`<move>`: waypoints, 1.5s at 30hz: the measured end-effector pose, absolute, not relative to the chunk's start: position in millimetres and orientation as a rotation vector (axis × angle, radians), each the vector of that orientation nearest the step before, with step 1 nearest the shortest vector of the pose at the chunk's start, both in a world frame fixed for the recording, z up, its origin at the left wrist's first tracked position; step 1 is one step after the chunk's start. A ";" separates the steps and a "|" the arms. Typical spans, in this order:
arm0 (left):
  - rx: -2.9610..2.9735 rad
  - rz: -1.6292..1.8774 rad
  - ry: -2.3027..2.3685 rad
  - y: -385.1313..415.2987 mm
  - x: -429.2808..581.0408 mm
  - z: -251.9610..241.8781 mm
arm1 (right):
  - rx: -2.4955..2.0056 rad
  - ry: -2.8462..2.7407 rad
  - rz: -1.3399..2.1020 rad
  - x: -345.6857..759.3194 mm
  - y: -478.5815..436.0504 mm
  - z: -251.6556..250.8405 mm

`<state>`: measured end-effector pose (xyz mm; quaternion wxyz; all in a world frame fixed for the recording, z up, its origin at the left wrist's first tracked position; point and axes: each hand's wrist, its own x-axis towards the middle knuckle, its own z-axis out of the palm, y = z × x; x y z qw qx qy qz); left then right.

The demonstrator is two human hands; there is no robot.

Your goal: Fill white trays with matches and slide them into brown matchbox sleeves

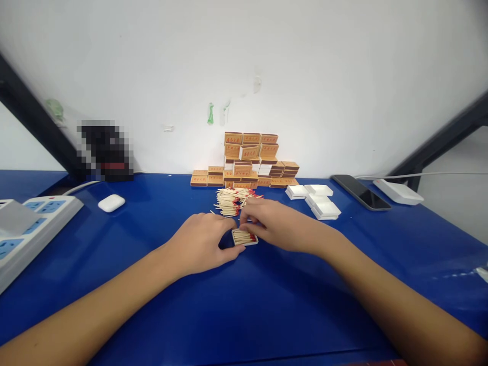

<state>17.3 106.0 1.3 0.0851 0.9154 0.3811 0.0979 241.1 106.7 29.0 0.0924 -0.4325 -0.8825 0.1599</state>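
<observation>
A small white matchbox tray [250,243] filled with red-tipped matches [241,236] lies on the blue table. My left hand [208,241] grips its left side between thumb and fingers. Over the tray's upper right, my right hand [272,223] has its fingers bent together at the matches; whether a match is between the fingertips is too small to tell. Just behind the hands is a loose heap of matches [227,202]. Orange matchboxes [232,150] stand stacked against the wall behind the heap.
White trays [322,205] sit at the right, beside a black phone [361,192] and a white device [399,192]. On the left are a white earbud case [112,203], a power strip [57,223] and a blurred dark object [109,152]. The wall [305,76] closes off the back.
</observation>
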 end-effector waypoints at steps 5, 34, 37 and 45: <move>2.722 0.273 1.075 103.7 18.0 3.1 | -1.356 -2.557 0.341 247.8 122.1 15.4; 2.699 0.203 0.942 96.8 21.3 11.3 | -1.333 -2.616 0.125 256.5 140.2 3.6; 2.697 0.201 0.942 97.3 21.4 10.6 | -1.316 -2.606 0.130 256.2 137.4 5.3; 2.706 0.194 0.946 98.0 22.1 9.8 | -1.364 -2.610 0.084 256.3 136.6 6.2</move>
